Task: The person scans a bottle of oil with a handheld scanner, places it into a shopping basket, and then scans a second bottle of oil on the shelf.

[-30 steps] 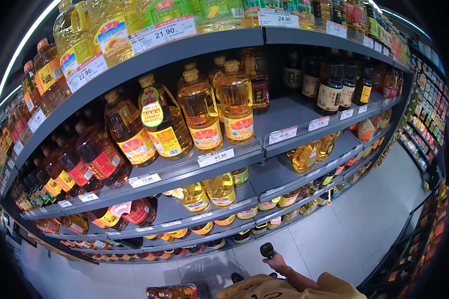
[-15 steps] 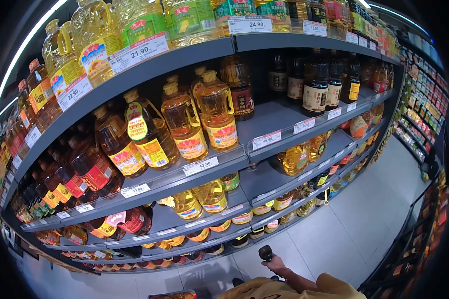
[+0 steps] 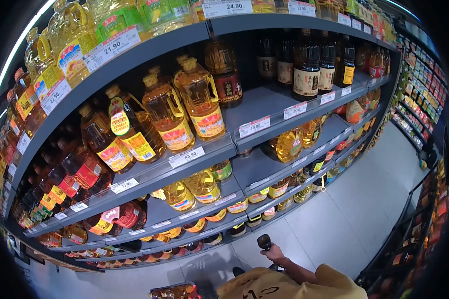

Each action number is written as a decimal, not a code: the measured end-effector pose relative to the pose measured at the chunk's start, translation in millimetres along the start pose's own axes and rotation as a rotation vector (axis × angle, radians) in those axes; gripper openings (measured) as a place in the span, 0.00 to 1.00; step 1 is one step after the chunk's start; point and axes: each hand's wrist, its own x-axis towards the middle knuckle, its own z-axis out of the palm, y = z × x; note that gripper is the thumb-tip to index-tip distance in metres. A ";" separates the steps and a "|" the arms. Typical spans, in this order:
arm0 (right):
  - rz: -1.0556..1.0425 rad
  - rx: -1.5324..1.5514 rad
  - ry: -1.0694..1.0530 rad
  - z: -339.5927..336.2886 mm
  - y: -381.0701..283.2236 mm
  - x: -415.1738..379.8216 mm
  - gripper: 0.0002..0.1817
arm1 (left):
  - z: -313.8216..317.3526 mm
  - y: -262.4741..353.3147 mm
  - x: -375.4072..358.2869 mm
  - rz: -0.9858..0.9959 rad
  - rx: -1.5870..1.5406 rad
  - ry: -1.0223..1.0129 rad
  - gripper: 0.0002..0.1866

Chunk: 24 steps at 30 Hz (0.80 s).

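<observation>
At the bottom centre, my right hand (image 3: 273, 253) is closed around a dark, bottle-like object (image 3: 264, 242) with a rounded top. It is held low in front of my yellow shirt (image 3: 289, 285), over the tiled floor and apart from the shelves. My left hand does not show. The nearest shelf (image 3: 234, 231) holds rows of oil bottles. On an upper shelf (image 3: 264, 97), large oil bottles (image 3: 204, 102) with yellow caps stand to the left and dark bottles (image 3: 305, 72) to the right.
A basket (image 3: 194, 284) with bottles in it is at the bottom edge, left of my body. Light grey floor tiles (image 3: 344, 214) run along the shelving. Black racks (image 3: 409, 239) stand on the right, and packed shelves (image 3: 421, 94) rise farther back.
The view has shifted, so the shelves appear farther left and slightly higher. More of the basket and shirt shows. My right hand still holds the dark object.
</observation>
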 end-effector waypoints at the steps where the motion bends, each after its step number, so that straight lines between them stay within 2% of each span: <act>1: -0.005 0.004 0.005 -1.4 -0.3 0.8 0.32 | -2.8 -6.6 -1.9 -0.011 -0.004 0.001 0.39; 4: -0.010 0.000 0.011 -1.9 7.0 6.5 0.33 | -9.0 -25.4 -6.7 -0.062 -0.050 0.020 0.40; 5: -0.153 -0.017 0.102 4.8 21.8 16.1 0.26 | -11.8 -35.8 -7.8 -0.081 -0.071 0.024 0.40; 7: -0.193 0.014 0.109 3.1 24.1 15.5 0.26 | -21.2 -48.1 -19.0 -0.132 -0.127 0.041 0.41; 9: -0.252 -0.005 0.151 0.9 19.0 10.6 0.26 | -21.5 -45.1 -26.8 -0.051 -0.208 0.006 0.46; 11: -0.197 0.041 0.111 -3.4 10.2 5.6 0.26 | -21.7 -54.7 -15.9 -0.078 -0.050 0.028 0.46; 13: -0.186 0.039 0.108 -3.9 12.9 7.7 0.26 | -21.1 -48.3 -28.5 0.033 -0.250 0.025 0.45; 18: -0.195 0.065 0.105 -5.0 16.6 8.3 0.26 | -28.7 -31.9 -34.7 -0.094 -0.189 -0.023 0.40; 20: -0.189 0.068 0.112 -5.9 18.6 8.4 0.25 | -12.4 -78.1 8.8 -0.039 -0.241 -0.015 0.38; 21: -0.186 0.059 0.122 -5.1 20.4 10.4 0.25 | -12.1 -79.6 10.6 -0.012 -0.267 -0.010 0.37; 22: -0.183 0.049 0.129 -4.3 22.2 11.9 0.25 | -14.0 -82.6 11.3 -0.083 -0.340 -0.106 0.36; 24: -0.172 0.057 0.118 -5.4 23.3 11.9 0.24 | -9.9 -87.1 14.3 -0.026 -0.346 -0.080 0.36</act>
